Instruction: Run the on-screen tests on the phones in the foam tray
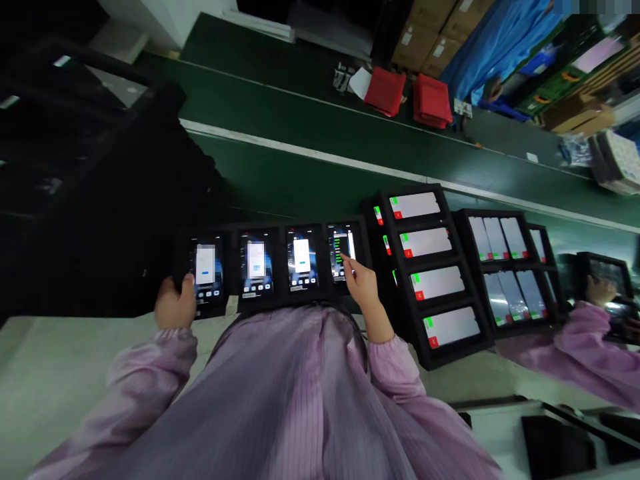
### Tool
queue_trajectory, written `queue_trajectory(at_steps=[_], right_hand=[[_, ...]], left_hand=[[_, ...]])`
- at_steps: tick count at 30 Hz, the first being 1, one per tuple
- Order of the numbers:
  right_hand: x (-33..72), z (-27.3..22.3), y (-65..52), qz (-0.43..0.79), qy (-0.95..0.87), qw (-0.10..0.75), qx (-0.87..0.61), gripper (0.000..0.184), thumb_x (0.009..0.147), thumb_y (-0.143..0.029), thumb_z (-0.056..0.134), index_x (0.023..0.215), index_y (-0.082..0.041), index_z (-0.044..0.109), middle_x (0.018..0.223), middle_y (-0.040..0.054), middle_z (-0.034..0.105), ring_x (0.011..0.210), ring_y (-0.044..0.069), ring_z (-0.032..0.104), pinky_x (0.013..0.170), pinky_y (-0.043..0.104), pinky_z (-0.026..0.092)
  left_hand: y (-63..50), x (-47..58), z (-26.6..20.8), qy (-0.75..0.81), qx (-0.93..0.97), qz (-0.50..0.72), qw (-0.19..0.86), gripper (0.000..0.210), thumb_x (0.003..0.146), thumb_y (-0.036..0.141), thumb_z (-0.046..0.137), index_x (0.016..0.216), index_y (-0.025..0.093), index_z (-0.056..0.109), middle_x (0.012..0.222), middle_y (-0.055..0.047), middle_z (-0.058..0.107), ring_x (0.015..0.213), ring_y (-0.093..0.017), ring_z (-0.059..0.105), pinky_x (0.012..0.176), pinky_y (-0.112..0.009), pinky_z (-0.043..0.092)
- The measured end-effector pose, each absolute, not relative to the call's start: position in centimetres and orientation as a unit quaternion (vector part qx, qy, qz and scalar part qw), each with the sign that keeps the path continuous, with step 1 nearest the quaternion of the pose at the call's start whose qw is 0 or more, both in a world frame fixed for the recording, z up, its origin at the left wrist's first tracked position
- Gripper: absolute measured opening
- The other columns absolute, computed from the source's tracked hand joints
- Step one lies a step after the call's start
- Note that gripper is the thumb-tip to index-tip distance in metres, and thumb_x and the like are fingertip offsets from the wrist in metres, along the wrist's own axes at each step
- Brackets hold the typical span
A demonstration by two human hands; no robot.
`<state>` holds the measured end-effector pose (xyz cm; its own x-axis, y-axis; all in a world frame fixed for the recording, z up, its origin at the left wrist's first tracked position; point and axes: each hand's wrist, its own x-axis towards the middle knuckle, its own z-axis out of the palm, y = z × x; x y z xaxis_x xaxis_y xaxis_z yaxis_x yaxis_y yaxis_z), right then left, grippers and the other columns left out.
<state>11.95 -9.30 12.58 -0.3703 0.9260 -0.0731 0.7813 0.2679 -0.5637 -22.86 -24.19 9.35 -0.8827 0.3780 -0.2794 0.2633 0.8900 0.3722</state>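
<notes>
A long black tray (231, 305) lies in front of me with several lit smartphones in a row. Its left end is in the grip of my left hand (175, 303), the thumb on top beside the leftmost phone (205, 275); the other fingers are mostly hidden. My right hand (362, 283) holds nothing. Its stretched index finger is at the screen of the rightmost phone (339, 267), which shows green lines on black and a white strip. The two middle phones, one (257, 283) and another (302, 275), show white pop-up boxes.
Right of the tray stands a stack of black trays (425, 357) with white-screened phones, then another phone tray (520, 325). A co-worker's hand (601, 290) is at a device far right. Red pouches (433, 100) and cartons (419, 45) sit beyond the green belt (300, 183).
</notes>
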Motion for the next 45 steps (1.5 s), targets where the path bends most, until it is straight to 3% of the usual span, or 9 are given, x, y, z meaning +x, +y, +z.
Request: queue_trajectory(at_steps=[5,10,19,30,37,45], right_hand=[[9.9,13.1,-9.6,0.256,-0.784,0.108,-0.554,0.036,0.105,-0.028,0.048,0.131,-0.02,0.072,0.116,0.009,0.08,0.085,0.019,0.078,0.081,0.026,0.058],[5.3,14.2,-11.1,0.304,-0.846,0.045,-0.435,0.038,0.106,-0.027,0.049,0.14,-0.028,0.066,0.131,0.0032,0.074,0.111,0.02,0.075,0.092,0.027,0.057],[2.1,14.5,-10.7,0.282,-0.866,-0.067,-0.407,0.04,0.109,-0.034,0.046,0.145,-0.026,0.062,0.131,0.004,0.074,0.109,0.022,0.076,0.09,0.029,0.057],[4.8,14.8,-10.1,0.229,-0.824,-0.047,-0.516,0.035,0.107,-0.032,0.046,0.13,-0.026,0.072,0.106,0.0065,0.082,0.097,0.023,0.078,0.079,0.027,0.055],[4.2,14.0,-10.6,0.271,-0.848,0.017,-0.455,0.037,0.107,-0.03,0.048,0.139,-0.028,0.066,0.132,0.0031,0.074,0.114,0.019,0.074,0.093,0.025,0.055],[4.2,14.6,-10.4,0.245,-0.829,-0.027,-0.501,0.034,0.108,-0.03,0.047,0.131,-0.024,0.071,0.117,0.0068,0.08,0.104,0.023,0.077,0.085,0.027,0.056]], left_hand=[[-24.2,-23.2,9.0,0.956,0.177,0.159,0.171,0.059,0.092,0.046,0.039,0.131,0.008,0.061,0.121,-0.025,0.07,0.116,-0.041,0.066,0.093,-0.051,0.053],[-24.5,-23.4,8.3,0.955,0.182,0.17,0.163,0.059,0.093,0.047,0.039,0.133,0.01,0.061,0.118,-0.024,0.071,0.112,-0.041,0.067,0.089,-0.05,0.054],[-24.3,-23.2,8.8,0.95,0.185,0.189,0.167,0.055,0.094,0.043,0.04,0.131,0.008,0.062,0.117,-0.024,0.071,0.113,-0.04,0.067,0.091,-0.049,0.053],[-24.7,-23.8,8.0,0.952,0.194,0.176,0.157,0.052,0.094,0.045,0.041,0.125,0.012,0.064,0.111,-0.021,0.072,0.105,-0.038,0.068,0.082,-0.046,0.055],[-24.8,-23.9,7.6,0.952,0.202,0.178,0.144,0.05,0.094,0.047,0.041,0.122,0.014,0.066,0.105,-0.018,0.073,0.099,-0.036,0.068,0.077,-0.043,0.054],[-24.7,-24.0,8.0,0.951,0.198,0.174,0.159,0.049,0.094,0.044,0.041,0.123,0.013,0.065,0.112,-0.02,0.072,0.105,-0.036,0.068,0.083,-0.044,0.054]])
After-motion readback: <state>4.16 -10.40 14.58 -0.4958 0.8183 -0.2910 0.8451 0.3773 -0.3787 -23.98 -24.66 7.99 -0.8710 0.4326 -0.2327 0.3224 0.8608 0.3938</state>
